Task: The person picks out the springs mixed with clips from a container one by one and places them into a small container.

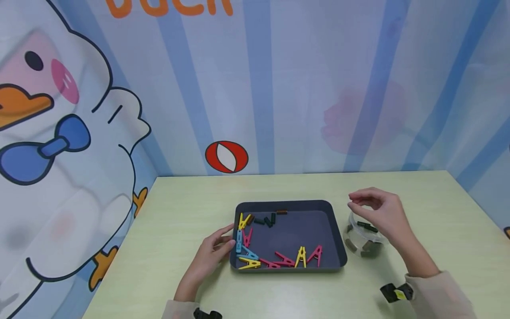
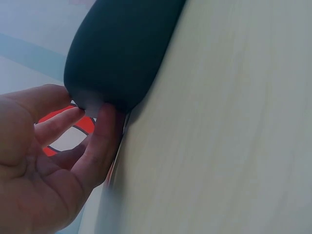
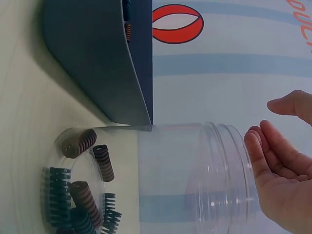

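1. Far left: a printed backdrop (image 1: 318, 88) shows a large white duck with a blue bow tie; blue stripes run across the wall behind a pale wood-grain table (image 1: 191, 195).
2. Left of centre: the person's left hand (image 1: 211, 252) rests its lightly bent fingers and thumb against the outer left wall of a dark grey tray.
3. Centre: that tray (image 1: 299, 230) lies flat on the table. Yellow, blue and pink clothespins (image 1: 239, 241) line its left side and continue along the near edge, ending with a pink one right of the middle.
4. Towards the tray's far left: a loose group of small dark green and brown coil springs (image 1: 268, 222), with one brown spring beside the far wall.
5. Right of the tray: a clear, open-topped jar (image 3: 170, 165) stands upright near it, with more green and brown springs at its bottom.
6. Far right: the right hand (image 1: 380, 210) is raised over the jar, thumb and fingers slightly parted, with nothing visible between them.
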The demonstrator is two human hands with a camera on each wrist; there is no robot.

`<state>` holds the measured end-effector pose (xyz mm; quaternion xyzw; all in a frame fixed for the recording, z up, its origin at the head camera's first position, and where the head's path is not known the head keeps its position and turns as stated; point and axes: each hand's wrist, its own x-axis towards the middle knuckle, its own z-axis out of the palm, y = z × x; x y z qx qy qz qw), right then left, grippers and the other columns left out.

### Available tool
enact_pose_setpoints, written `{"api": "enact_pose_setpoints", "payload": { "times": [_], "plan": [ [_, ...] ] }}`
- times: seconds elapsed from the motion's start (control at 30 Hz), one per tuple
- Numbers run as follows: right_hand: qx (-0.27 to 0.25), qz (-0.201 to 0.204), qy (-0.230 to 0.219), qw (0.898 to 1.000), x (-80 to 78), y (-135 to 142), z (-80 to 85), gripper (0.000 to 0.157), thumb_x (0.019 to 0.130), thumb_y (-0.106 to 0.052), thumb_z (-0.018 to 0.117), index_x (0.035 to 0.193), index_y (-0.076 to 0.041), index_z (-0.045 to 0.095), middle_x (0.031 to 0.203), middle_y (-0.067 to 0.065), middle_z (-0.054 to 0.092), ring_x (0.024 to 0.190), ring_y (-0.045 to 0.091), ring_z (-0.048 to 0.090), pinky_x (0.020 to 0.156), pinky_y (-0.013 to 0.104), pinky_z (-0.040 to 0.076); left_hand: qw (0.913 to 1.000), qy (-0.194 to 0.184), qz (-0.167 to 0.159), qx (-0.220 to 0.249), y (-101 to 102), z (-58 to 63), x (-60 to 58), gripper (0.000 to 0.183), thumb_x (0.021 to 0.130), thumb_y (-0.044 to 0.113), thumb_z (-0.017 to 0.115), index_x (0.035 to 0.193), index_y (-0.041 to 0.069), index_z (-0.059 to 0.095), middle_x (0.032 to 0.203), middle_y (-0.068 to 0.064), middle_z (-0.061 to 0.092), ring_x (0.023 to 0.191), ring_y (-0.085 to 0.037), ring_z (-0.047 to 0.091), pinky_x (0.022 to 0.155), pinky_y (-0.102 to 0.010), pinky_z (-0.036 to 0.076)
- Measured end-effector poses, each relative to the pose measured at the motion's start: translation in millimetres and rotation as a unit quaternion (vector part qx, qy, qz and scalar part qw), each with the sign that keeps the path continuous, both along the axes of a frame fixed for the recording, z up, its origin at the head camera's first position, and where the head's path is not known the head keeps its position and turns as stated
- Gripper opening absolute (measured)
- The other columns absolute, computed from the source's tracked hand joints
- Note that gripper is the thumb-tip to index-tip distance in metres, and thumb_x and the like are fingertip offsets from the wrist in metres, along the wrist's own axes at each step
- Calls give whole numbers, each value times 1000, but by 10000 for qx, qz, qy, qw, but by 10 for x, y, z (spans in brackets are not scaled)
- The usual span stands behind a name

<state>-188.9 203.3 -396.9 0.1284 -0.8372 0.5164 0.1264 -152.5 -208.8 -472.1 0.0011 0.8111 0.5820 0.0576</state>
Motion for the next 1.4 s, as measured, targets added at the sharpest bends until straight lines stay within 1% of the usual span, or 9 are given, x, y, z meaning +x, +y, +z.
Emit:
{"api": "enact_pose_setpoints", "payload": {
  "times": [0.17, 0.3, 0.43, 0.57, 0.87, 0.97, 1.13, 1.2, 1.4],
  "plan": [
    [-24, 36, 2, 10000, -18, -54, 11, 24, 90, -10, 74, 110, 3, 71, 96, 3, 71, 84, 5, 67, 79, 12, 51, 10000, 1, 11, 15, -1, 8, 13, 48, 100, 13, 62, 146, 12, 51, 128, -18, 61, 111, -31, 64, 85, -41, 57],
    [0, 72, -35, 10000, -33, -92, 29, 24, 91, -12, 74, 110, 2, 71, 96, 3, 71, 85, 4, 67, 78, 13, 51, 10000, -2, 31, 13, -9, -11, 1, 48, 99, 13, 63, 146, 13, 51, 128, -17, 61, 111, -31, 63, 86, -42, 57],
    [-19, 143, -86, 9999, -47, -128, 42, 24, 91, -12, 74, 111, 2, 71, 100, 8, 72, 86, 4, 68, 78, 14, 51, 10000, 13, 49, -20, -14, -38, -18, 48, 99, 12, 62, 146, 12, 51, 128, -17, 62, 111, -31, 63, 87, -43, 57],
    [-68, 198, -112, 9997, -57, -175, 40, 24, 91, -11, 74, 111, 2, 71, 103, 12, 71, 87, 4, 67, 80, 14, 52, 10000, 15, 59, -2, -13, -38, -16, 49, 99, 11, 62, 146, 11, 51, 128, -17, 62, 111, -31, 63, 86, -43, 57],
    [-240, 322, -38, 9992, -88, -326, 46, 25, 90, -8, 75, 113, 1, 71, 106, 12, 70, 89, 3, 66, 80, 16, 53, 10000, 9, -36, 33, -29, -16, 0, 48, 100, 13, 61, 147, 13, 51, 128, -18, 61, 110, -30, 64, 85, -39, 57],
    [-333, 410, -20, 9986, -101, -383, 53, 25, 89, -7, 75, 112, 2, 71, 106, 15, 69, 89, 4, 67, 80, 16, 53, 10000, -8, -80, 31, -36, -21, -5, 48, 101, 15, 61, 147, 14, 50, 128, -18, 61, 110, -30, 64, 85, -37, 57],
    [-434, 523, -89, 9976, -118, -451, 58, 25, 90, -8, 75, 112, 3, 71, 108, 23, 67, 89, 6, 67, 81, 17, 54, 9999, 19, -86, 93, -30, -21, -7, 48, 100, 14, 61, 147, 13, 50, 128, -18, 61, 109, -30, 65, 85, -39, 58],
    [-419, 552, -149, 9975, -122, -469, 56, 26, 90, -9, 75, 113, 2, 71, 109, 22, 68, 89, 7, 67, 81, 18, 54, 9999, 37, -73, 112, -24, -17, -5, 48, 100, 13, 62, 147, 12, 51, 128, -18, 61, 110, -31, 64, 85, -40, 58],
    [-365, 595, -412, 9967, -141, -522, 55, 28, 91, -14, 75, 115, 0, 70, 110, 15, 69, 93, 10, 67, 83, 19, 54, 9999, 27, -60, 85, -12, -11, 1, 49, 100, 13, 62, 147, 11, 50, 129, -20, 60, 112, -33, 63, 86, -41, 57]
  ]
}}
